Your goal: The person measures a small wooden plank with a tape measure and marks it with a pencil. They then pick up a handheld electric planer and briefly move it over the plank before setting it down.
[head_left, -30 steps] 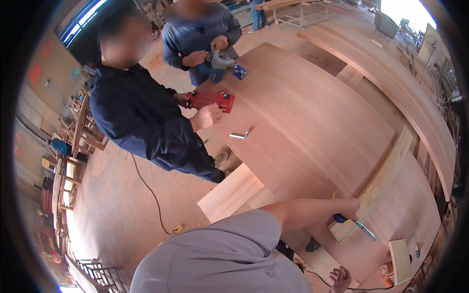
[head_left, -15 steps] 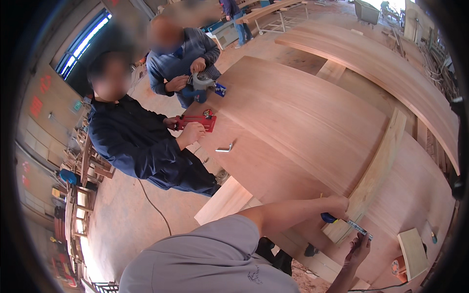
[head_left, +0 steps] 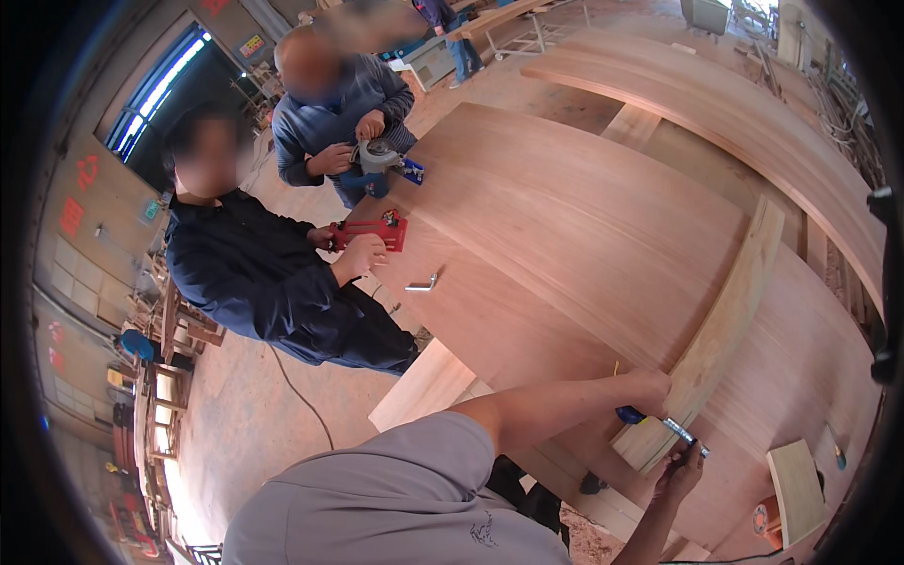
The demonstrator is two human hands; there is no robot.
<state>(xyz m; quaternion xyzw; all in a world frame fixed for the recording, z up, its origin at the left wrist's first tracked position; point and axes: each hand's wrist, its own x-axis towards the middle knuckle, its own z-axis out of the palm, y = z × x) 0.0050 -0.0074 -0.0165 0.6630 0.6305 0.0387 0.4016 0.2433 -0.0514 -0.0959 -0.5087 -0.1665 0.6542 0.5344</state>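
The left hand [head_left: 650, 384] lies flat, fingers together, pressing on the near end of a long pale wooden batten [head_left: 725, 320] at about 4 o'clock in the view. The right hand [head_left: 680, 466] is closed round a slim metal tool [head_left: 676, 430] with a blue handle, a clamp or a driver as far as can be told, set at the batten's lower edge; its exact kind is too small to make out. The batten runs from 4 o'clock up toward 2 o'clock, lying across a broad curved plywood panel [head_left: 565, 207] that fills the middle of the view.

The batten looks stiff, light and dry, and likely to skate on the smooth veneer unless pressed down flat; hold it near the end, palm on the broad face. The panel looks heavy, and its face would probably mark easily.

At 10 o'clock a person in a dark jacket [head_left: 254, 282] rests a hand by a red jig [head_left: 372, 231] on the panel's edge, with a small metal bracket [head_left: 424, 282] just beside it. Behind, at 11 o'clock, a person in a blue jacket [head_left: 330, 108] holds a power tool [head_left: 377, 160] with both hands. A small wooden block [head_left: 796, 490] lies at 5 o'clock.
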